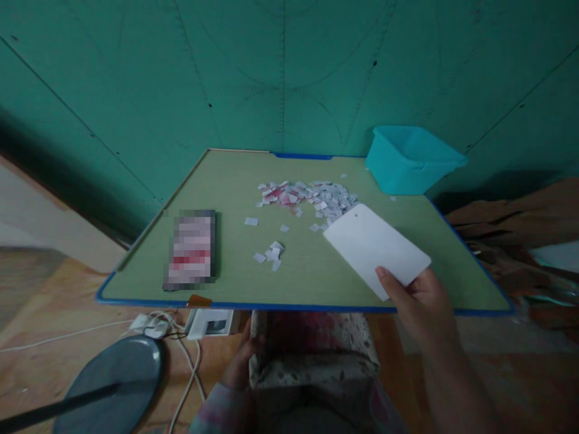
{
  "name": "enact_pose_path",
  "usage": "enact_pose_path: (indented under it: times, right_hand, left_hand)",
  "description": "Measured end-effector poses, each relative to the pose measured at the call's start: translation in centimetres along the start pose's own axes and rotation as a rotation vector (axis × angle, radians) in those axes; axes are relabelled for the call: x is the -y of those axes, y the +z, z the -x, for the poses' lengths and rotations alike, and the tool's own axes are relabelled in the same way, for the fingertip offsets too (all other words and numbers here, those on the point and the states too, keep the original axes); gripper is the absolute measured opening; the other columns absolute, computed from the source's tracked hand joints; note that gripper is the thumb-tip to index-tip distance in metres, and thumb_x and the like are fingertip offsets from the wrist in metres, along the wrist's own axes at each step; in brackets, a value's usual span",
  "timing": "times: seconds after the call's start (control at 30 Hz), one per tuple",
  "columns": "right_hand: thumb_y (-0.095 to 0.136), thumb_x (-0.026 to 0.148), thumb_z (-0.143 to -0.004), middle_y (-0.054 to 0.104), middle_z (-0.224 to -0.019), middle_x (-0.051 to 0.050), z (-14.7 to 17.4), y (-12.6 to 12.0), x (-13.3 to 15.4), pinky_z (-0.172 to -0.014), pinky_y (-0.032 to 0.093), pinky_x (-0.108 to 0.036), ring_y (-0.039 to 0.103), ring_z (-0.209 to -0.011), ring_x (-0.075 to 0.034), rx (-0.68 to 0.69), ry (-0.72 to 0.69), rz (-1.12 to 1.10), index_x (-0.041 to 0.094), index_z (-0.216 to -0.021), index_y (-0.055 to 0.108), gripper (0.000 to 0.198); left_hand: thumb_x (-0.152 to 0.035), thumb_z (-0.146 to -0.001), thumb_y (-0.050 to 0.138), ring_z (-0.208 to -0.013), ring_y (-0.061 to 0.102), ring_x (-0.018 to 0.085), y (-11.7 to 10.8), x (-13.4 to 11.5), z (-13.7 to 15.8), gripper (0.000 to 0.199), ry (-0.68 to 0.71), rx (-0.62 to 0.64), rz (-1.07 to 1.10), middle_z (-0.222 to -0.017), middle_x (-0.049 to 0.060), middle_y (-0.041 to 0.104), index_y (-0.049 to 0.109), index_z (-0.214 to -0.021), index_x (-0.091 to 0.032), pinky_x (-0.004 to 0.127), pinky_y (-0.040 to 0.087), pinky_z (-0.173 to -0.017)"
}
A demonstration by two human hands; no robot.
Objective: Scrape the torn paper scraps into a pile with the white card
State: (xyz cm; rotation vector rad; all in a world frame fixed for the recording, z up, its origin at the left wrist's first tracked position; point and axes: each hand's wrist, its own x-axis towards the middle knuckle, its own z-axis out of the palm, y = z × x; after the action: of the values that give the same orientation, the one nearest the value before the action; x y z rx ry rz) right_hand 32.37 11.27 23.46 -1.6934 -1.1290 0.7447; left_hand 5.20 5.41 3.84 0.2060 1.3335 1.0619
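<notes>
My right hand pinches the near corner of a flat white plastic sheet with rounded corners and a small hole. The sheet's far edge reaches a pile of small paper scraps, white with some pinkish-red ones, on the green tabletop. A smaller cluster of scraps lies nearer the front edge. Below that edge, my left hand grips the left side of a pale, stained box with reddish marks inside. Some of its fingers are hidden behind the box wall.
A turquoise bin stands at the back right corner. A blurred-out rectangular item lies at the left. On the floor are white cables, a small white box and a dark round base. A green wall rises behind.
</notes>
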Motion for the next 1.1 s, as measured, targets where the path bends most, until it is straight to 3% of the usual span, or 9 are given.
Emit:
enact_pose_path:
  times: [0.13,0.3,0.4,0.63,0.77,0.87,0.97,1.1]
  right_hand:
    - [0.063,0.036,-0.071,0.065,-0.104,-0.011,2.0,2.0,1.2,-0.075,0.052,-0.035,0.063,-0.092,-0.022,0.128,-0.047,-0.027,0.018,-0.106,0.052,0.04]
    - [0.055,0.034,-0.077,0.066,-0.096,-0.012,3.4,4.8,2.4,-0.065,0.052,-0.029,0.065,-0.084,-0.02,0.319,-0.176,0.076,0.017,-0.101,0.049,0.03]
    - [0.053,0.033,-0.078,0.067,-0.092,-0.012,3.4,5.4,2.6,-0.061,0.052,-0.028,0.065,-0.08,-0.02,0.35,-0.21,0.143,0.017,-0.098,0.05,0.026]
    - [0.062,0.035,-0.07,0.068,-0.093,-0.009,3.3,2.2,1.5,-0.064,0.052,-0.03,0.063,-0.085,-0.022,0.048,-0.074,0.178,0.017,-0.098,0.057,0.034]
    - [0.065,0.034,-0.067,0.069,-0.085,-0.005,3.3,0.5,1.1,-0.065,0.052,-0.03,0.064,-0.081,-0.02,-0.136,-0.116,0.162,0.02,-0.091,0.06,0.028]
    - [0.066,0.032,-0.066,0.069,-0.083,-0.005,3.1,0.1,0.9,-0.065,0.052,-0.03,0.064,-0.081,-0.02,-0.142,-0.152,0.188,0.02,-0.088,0.06,0.025]
    - [0.065,0.031,-0.067,0.068,-0.086,-0.006,2.8,0.3,0.8,-0.065,0.051,-0.031,0.063,-0.085,-0.021,-0.088,-0.172,0.198,0.02,-0.091,0.061,0.027]
    - [0.065,0.029,-0.067,0.067,-0.087,-0.005,2.1,0.1,0.5,-0.066,0.05,-0.03,0.062,-0.084,-0.02,-0.14,-0.204,0.211,0.021,-0.093,0.059,0.028]
  left_hand:
    - [-0.015,-0.024,0.073,-0.114,0.05,0.035,0.1,-0.6,0.0,0.042,-0.056,0.024,0.009,-0.082,0.002,0.075,0.069,-0.065,-0.025,0.038,0.047,-0.088]
    - [-0.013,-0.027,0.075,-0.119,0.046,0.033,0.4,-1.0,0.5,0.05,-0.035,0.077,0.022,-0.095,0.001,0.074,0.073,-0.075,-0.027,0.039,0.04,-0.096]
    - [-0.018,-0.029,0.078,-0.12,0.045,0.032,0.6,-1.2,1.1,0.057,-0.017,0.118,0.006,-0.084,0.001,0.075,0.073,-0.085,-0.026,0.038,0.036,-0.099]
    - [-0.018,-0.033,0.078,-0.096,0.062,0.028,1.0,-1.4,2.2,0.028,-0.042,0.157,0.103,-0.071,-0.001,0.072,0.069,-0.057,-0.029,0.035,0.047,-0.086]
    - [-0.015,-0.03,0.076,-0.104,0.058,0.03,0.9,-1.4,1.8,0.03,-0.063,0.11,0.067,-0.068,-0.002,0.071,0.067,-0.055,-0.03,0.037,0.044,-0.091]
    - [-0.015,-0.03,0.075,-0.108,0.055,0.032,0.9,-1.6,1.8,0.027,-0.039,0.092,-0.009,-0.06,-0.001,0.068,0.062,-0.049,-0.029,0.04,0.041,-0.094]
    - [-0.017,-0.033,0.074,-0.102,0.058,0.032,1.2,-1.8,2.2,0.029,-0.016,0.09,-0.016,-0.068,-0.001,0.071,0.063,-0.057,-0.028,0.04,0.043,-0.091]
    - [-0.021,-0.03,0.076,-0.104,0.058,0.033,1.6,-1.9,2.9,0.034,-0.104,0.04,-0.007,-0.066,-0.001,0.069,0.061,-0.06,-0.028,0.04,0.044,-0.089]
